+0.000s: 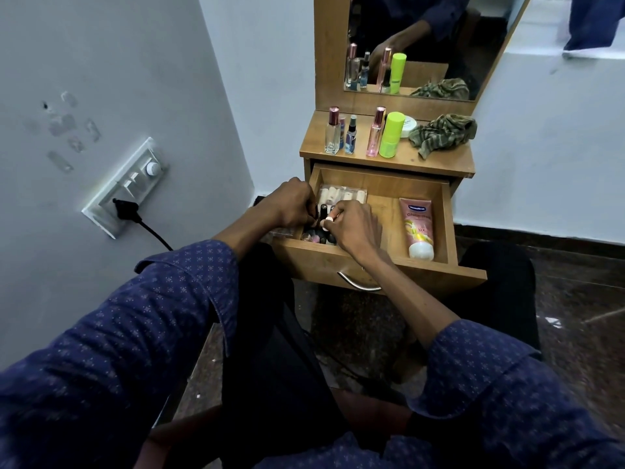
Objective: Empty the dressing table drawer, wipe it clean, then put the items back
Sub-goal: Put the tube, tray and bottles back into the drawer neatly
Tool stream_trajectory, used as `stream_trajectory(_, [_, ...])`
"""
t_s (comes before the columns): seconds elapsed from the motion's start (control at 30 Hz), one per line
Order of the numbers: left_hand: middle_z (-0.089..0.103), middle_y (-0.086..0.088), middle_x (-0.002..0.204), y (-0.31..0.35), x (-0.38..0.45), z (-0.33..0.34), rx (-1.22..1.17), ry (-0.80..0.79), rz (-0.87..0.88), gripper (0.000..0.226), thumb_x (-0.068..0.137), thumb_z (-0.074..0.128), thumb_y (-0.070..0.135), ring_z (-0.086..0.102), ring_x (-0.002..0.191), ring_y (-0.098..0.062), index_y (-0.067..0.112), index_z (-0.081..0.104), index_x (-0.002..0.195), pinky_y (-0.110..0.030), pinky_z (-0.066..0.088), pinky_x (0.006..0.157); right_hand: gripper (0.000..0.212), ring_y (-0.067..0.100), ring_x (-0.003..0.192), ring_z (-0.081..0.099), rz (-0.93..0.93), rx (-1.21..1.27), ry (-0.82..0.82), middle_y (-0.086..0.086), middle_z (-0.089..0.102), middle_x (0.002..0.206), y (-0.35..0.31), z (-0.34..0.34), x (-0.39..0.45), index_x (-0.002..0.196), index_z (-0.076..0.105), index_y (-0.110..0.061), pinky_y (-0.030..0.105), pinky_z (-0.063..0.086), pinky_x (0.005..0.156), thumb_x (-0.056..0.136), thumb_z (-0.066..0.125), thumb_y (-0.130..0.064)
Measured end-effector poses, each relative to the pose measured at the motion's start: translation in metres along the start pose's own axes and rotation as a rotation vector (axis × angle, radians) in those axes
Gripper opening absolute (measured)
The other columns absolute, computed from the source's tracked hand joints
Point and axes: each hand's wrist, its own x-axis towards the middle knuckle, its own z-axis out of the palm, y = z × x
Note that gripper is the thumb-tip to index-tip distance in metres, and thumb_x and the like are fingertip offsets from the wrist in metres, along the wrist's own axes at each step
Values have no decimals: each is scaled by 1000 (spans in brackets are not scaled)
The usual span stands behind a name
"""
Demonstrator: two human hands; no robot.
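Note:
The wooden drawer (pixel 382 189) of the dressing table stands pulled open. Both my hands are in its left part, over a cluster of small nail polish bottles (pixel 319 236). My left hand (pixel 292 203) curls its fingers around dark bottles at the drawer's left wall. My right hand (pixel 355 226) pinches a small pale bottle (pixel 327 223). A clear pack of pale tubes (pixel 341 195) lies at the back left of the drawer. A pink lotion tube (pixel 418 228) lies flat on the right side.
On the tabletop (pixel 439 162) stand a clear perfume bottle (pixel 332 135), a small spray bottle (pixel 351 135), a pink bottle (pixel 375 137) and a lime green bottle (pixel 390 135), with a white jar (pixel 409 125) and a striped cloth (pixel 443 133). A mirror (pixel 422 38) rises behind. A switchboard (pixel 126 187) with a plug is on the left wall.

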Motion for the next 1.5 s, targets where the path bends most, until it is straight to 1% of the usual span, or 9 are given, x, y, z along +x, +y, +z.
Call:
stream_trajectory(0.27, [80,-3,87,2,2,3,2,1,-45,13,75,89,17,72,85,-20,15,85,86,-35,61,79,15,25,88,70,-115,1,-63,-1,75,86,0,-2,-2,94,79,-27,34,58,74,82,80,-18])
stream_trajectory(0.57, [75,-9,86,4,3,5,22,8,-74,14,70,89,20,70,80,-28,17,83,82,-37,59,71,32,27,91,70,-208,42,-126,9,75,97,-7,-1,-2,97,79,-15,30,50,77,79,69,8])
stream_trajectory(0.67, [75,-10,86,4,4,6,33,11,-68,15,70,89,19,68,81,-27,17,84,84,-34,57,69,30,23,89,70,-198,67,-121,8,76,95,-7,0,-1,97,80,-13,27,43,77,80,68,8])
stream_trajectory(0.8, [76,-8,86,2,5,7,43,7,-60,15,70,88,18,69,82,-25,17,84,84,-37,60,72,23,17,80,71,-181,162,-149,3,75,83,-4,1,0,92,77,-14,36,60,77,82,69,5])
stream_trajectory(0.93, [77,-7,84,1,6,9,52,4,-46,15,71,89,19,70,78,-24,17,84,85,-40,62,74,22,10,77,69,-161,206,-160,-2,73,80,0,2,2,89,74,-16,36,61,77,83,68,4])
stream_trajectory(1.13, [80,1,87,1,4,7,4,-11,-49,14,73,90,17,72,80,-17,21,85,85,-37,62,78,20,10,78,69,-177,190,-115,-4,73,78,9,-2,1,92,74,-17,37,59,87,85,67,0])
stream_trajectory(1.3, [80,5,91,0,1,6,14,-19,-55,14,76,88,20,72,83,-15,25,85,88,-36,61,78,21,21,88,67,-79,79,-114,-2,71,86,23,-5,-3,88,66,-33,34,55,74,86,62,-12])
stream_trajectory(1.4, [79,5,93,2,-1,5,19,-19,-68,14,76,87,21,72,86,-16,27,85,89,-36,60,78,14,27,96,67,-24,43,-212,4,72,103,21,-10,-1,92,66,-29,37,53,78,93,60,-16])
stream_trajectory(1.5, [79,5,93,5,-1,6,25,-13,-81,14,77,86,23,72,87,-17,27,85,91,-31,54,72,22,25,92,66,4,121,-359,2,71,100,15,-15,3,91,68,-24,36,53,78,97,52,-11])
